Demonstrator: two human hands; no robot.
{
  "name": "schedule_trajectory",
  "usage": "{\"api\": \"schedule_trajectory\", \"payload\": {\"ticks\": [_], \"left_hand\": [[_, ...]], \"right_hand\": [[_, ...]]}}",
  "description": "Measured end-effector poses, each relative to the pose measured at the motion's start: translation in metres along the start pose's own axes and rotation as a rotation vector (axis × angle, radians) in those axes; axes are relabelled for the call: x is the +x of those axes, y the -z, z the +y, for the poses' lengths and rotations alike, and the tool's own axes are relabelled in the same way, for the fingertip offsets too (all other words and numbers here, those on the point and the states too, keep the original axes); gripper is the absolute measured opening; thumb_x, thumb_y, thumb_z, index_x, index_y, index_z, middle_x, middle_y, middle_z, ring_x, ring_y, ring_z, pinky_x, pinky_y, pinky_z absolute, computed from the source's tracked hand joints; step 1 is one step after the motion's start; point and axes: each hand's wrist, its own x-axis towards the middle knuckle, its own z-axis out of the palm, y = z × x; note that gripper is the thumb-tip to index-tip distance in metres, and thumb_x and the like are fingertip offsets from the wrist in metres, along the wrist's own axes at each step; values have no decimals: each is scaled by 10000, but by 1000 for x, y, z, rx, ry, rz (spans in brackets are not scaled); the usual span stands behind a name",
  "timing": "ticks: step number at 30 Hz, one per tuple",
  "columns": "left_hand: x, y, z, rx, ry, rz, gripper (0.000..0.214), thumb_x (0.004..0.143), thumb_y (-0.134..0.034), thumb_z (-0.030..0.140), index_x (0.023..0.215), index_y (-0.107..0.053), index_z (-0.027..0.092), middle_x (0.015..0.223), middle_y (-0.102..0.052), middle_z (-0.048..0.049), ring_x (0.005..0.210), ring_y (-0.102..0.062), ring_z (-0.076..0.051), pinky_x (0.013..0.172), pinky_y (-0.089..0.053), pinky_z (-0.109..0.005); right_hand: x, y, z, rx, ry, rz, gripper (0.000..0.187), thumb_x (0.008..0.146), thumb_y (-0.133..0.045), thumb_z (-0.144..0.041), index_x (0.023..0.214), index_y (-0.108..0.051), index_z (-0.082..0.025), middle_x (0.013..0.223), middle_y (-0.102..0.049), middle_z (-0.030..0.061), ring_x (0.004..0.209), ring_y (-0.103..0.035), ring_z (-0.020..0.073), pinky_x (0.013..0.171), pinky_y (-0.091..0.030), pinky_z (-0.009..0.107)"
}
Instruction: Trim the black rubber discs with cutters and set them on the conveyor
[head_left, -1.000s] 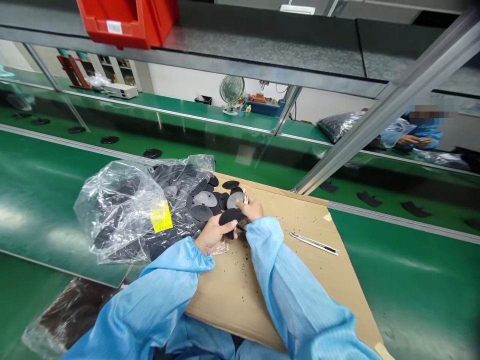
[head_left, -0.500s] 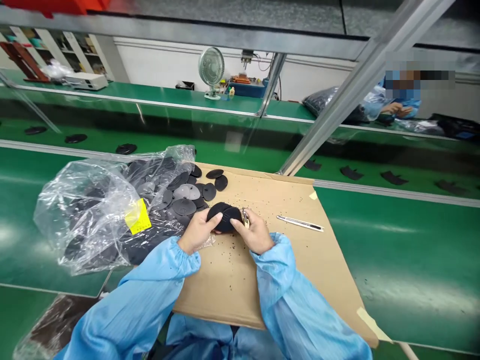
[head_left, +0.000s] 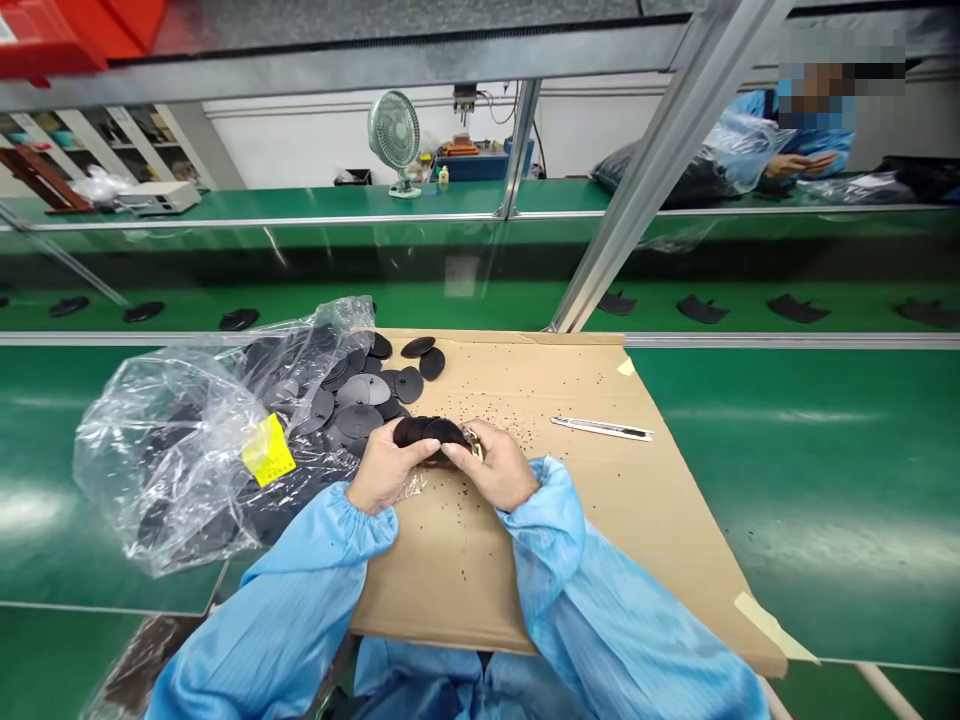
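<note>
Several black oval plastic discs (head_left: pixel 431 430) are held in an overlapping stack between my hands, above the cardboard sheet (head_left: pixel 480 570). My left hand (head_left: pixel 390 468) is closed on the stack's left end, thumb on the near side. On the right end, my right hand (head_left: pixel 499 465) presses its thumb against the front disc. A small metal tool (head_left: pixel 474 443) shows at the right fingers, mostly hidden, so its kind is unclear. Just left of my hands, a pile of loose discs (head_left: pixel 358 420) spills from a clear plastic bag (head_left: pixel 172 400) with a yellow label (head_left: pixel 268 450).
A utility knife (head_left: pixel 600 429) lies right of my hands. Small black scraps (head_left: pixel 517 415) dot the cardboard. Black parts (head_left: pixel 701 309) stand in a row on the green belt behind. A metal post (head_left: pixel 660 150) slants upward ahead. Across the bench, a person's hands (head_left: pixel 802 165) are at work.
The discs in my hands have tilted and fanned into a wider, flatter stack. My right thumb has shifted left across the front disc. The camera view has turned slightly.
</note>
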Motion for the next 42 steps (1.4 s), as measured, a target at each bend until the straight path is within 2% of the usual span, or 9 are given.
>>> {"api": "schedule_trajectory", "payload": {"ticks": [5,10,13,15,18,22,29,37,42], "left_hand": [[-2,3,-1,107,-13,-69,261,634,-772,251,798,-617,119,750,-640,-35,693,-587,-147,676,-494,-289],[-2,6,1,284,-106,-107,230,648,-762,265,770,-625,127,732,-611,-26,706,-561,-143,674,-457,-263],[-1,6,2,287,-194,-177,194,653,-757,243,750,-628,136,738,-611,-31,719,-562,-145,686,-450,-267],[-1,6,2,260,-220,-243,170,654,-753,227,737,-631,141,749,-620,-40,727,-574,-156,692,-456,-282],[-2,6,1,252,-232,-294,144,655,-748,201,740,-643,152,776,-636,-51,774,-596,-178,729,-464,-305],[-3,5,2,266,-258,-290,119,667,-738,199,748,-659,164,787,-647,-56,802,-600,-185,753,-464,-309],[-5,4,4,308,-246,-239,156,655,-750,231,740,-643,155,760,-626,-54,757,-581,-172,707,-456,-284],[-6,4,2,342,-142,-177,275,657,-754,301,809,-593,137,777,-616,-52,736,-561,-159,687,-448,-273],[-5,7,0,332,-96,-165,324,629,-774,324,809,-585,131,783,-610,-53,748,-560,-168,696,-448,-279]], "right_hand": [[0,3,-1,47,41,-81,294,830,-571,-456,933,-612,-183,824,-619,36,757,-557,166,680,-416,270],[-1,5,-2,19,12,-157,312,830,-558,-481,798,-598,-173,706,-584,14,664,-530,149,611,-394,262],[-3,4,-4,93,31,-153,335,811,-590,-462,989,-595,-179,793,-604,26,727,-553,160,675,-425,280],[-4,3,-4,161,42,-122,501,743,-671,-454,1142,-537,-182,882,-603,42,787,-564,175,727,-443,300],[-4,3,-6,223,106,-147,512,715,-700,-461,1123,-563,-184,915,-588,56,848,-561,193,773,-451,319],[-5,5,-8,199,192,-175,423,794,-633,-443,1131,-577,-192,941,-586,68,893,-554,197,816,-448,329],[-4,2,-10,178,197,-144,346,820,-591,-464,1022,-591,-182,1001,-623,91,943,-575,207,851,-454,339],[-7,2,-10,41,127,-162,292,858,-525,-464,842,-607,-184,715,-619,13,646,-551,138,603,-404,245],[-7,1,-13,78,42,-145,325,846,-534,-479,899,-618,-169,717,-626,18,632,-542,136,592,-408,248]]}}
